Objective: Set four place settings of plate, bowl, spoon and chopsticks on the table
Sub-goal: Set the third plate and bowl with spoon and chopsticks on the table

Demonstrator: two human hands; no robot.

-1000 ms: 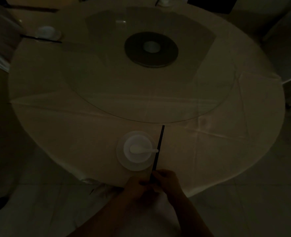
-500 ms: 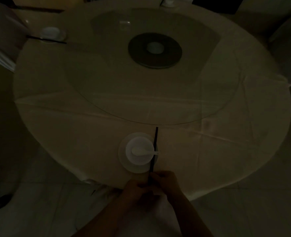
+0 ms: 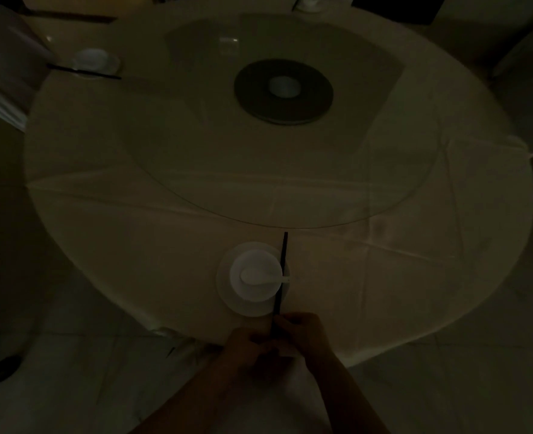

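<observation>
Dim room, tiled floor; round cloth-covered tabletop with glass turntable. Near edge: plate, bowl, spoon; chopsticks cross the plate's right rim, left hand and right hand fingers clamped on their near end

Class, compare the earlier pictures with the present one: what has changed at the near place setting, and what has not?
The chopsticks swung: their far tip moved left, toward the bowl. The left hand and right hand kept holding their near end. The plate, bowl and spoon stayed put.
</observation>
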